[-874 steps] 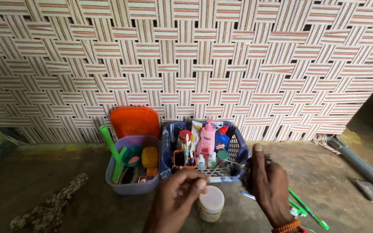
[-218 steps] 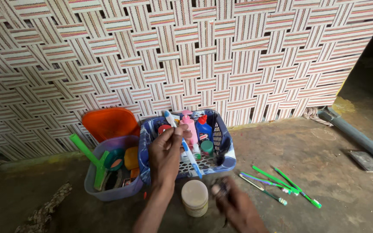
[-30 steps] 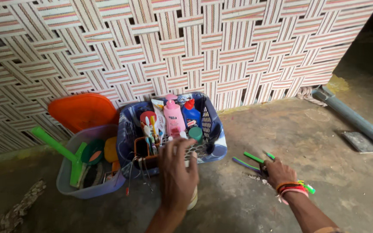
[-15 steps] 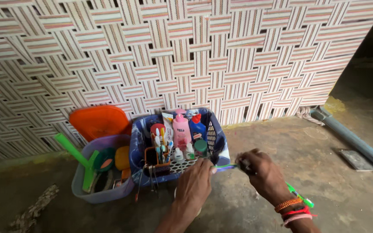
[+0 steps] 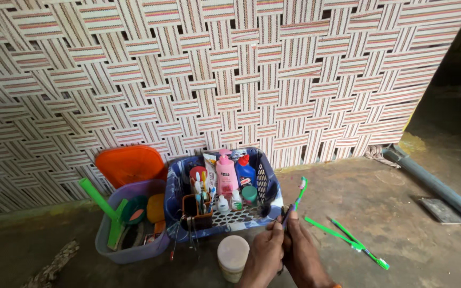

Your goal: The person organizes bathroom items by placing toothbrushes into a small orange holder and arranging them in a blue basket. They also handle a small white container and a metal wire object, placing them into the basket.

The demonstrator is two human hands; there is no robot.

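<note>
In the head view, a green toothbrush (image 5: 296,200) is held upright at the lower middle of the picture, its bristled head pointing up and slightly to the right. Its lower handle is pinched between the left hand (image 5: 263,260) and the right hand (image 5: 301,260), which are pressed together side by side, both closed on the handle. The brush stands just in front of the right corner of a blue basket (image 5: 275,193), above the concrete floor (image 5: 390,213).

Inside the basket a pink pump bottle (image 5: 226,174), a blue bottle with a red cap (image 5: 246,170) and a small brown holder (image 5: 192,205) with brushes are seen. A round white-lidded jar (image 5: 232,256) is set on the floor just left of the left hand. A lilac tub (image 5: 114,252) stands left of the basket, with an orange lid (image 5: 129,165) leaned behind it against the woven wall (image 5: 230,74). Two more green toothbrushes (image 5: 348,241) lie on the floor to the right, apart from the hands. A grey pipe (image 5: 438,188) runs along the floor at the far right.
</note>
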